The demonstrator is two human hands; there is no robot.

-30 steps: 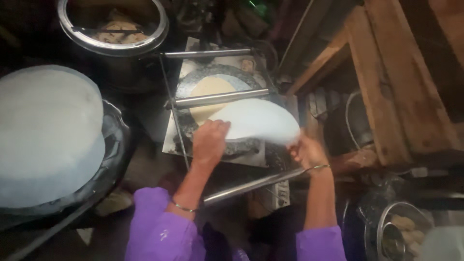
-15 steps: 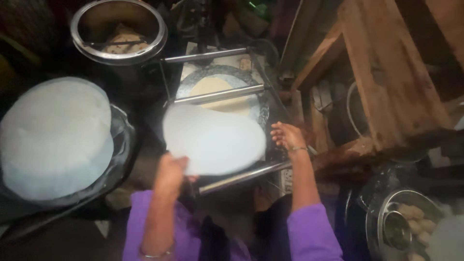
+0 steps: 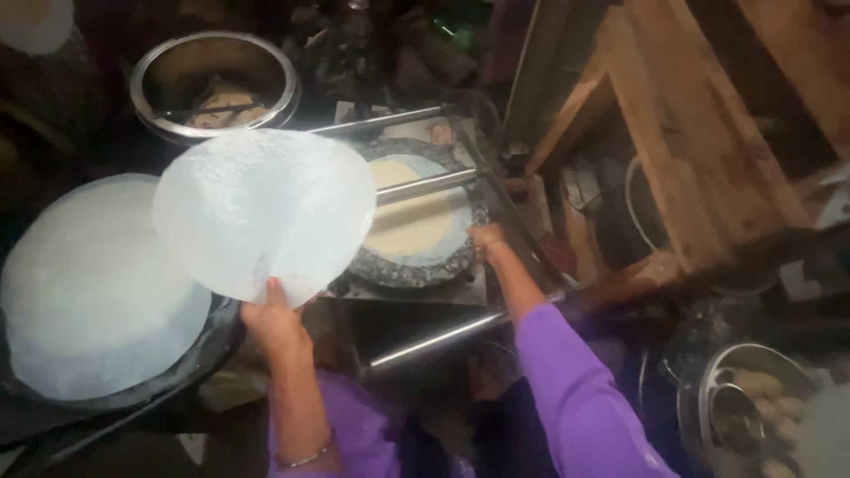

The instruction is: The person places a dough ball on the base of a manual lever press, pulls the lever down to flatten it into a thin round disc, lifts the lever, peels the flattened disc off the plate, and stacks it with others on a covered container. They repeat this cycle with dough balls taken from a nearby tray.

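Observation:
My left hand [image 3: 276, 320] grips the near edge of a thin, round, pale translucent sheet [image 3: 264, 211] and holds it up above the gap between a stack and a press. To its left lies the stack of similar pale round sheets [image 3: 88, 283] on a dark pan [image 3: 205, 354]. My right hand [image 3: 486, 237] rests at the right rim of a round grey stone plate [image 3: 416, 265] that carries a flattened cream dough disc [image 3: 412, 226]. A metal roller bar [image 3: 425, 184] crosses the disc.
A steel pot [image 3: 215, 84] with dough pieces stands at the back left. Another metal bar [image 3: 438, 338] runs along the front of the press. Wooden beams [image 3: 699, 150] fill the right side. A steel bowl with dough balls [image 3: 748, 407] sits at the lower right.
The pale sheet has been lifted off the press and carried left toward the stack by my left hand. My right hand let go of it and moved to the stone plate's rim.

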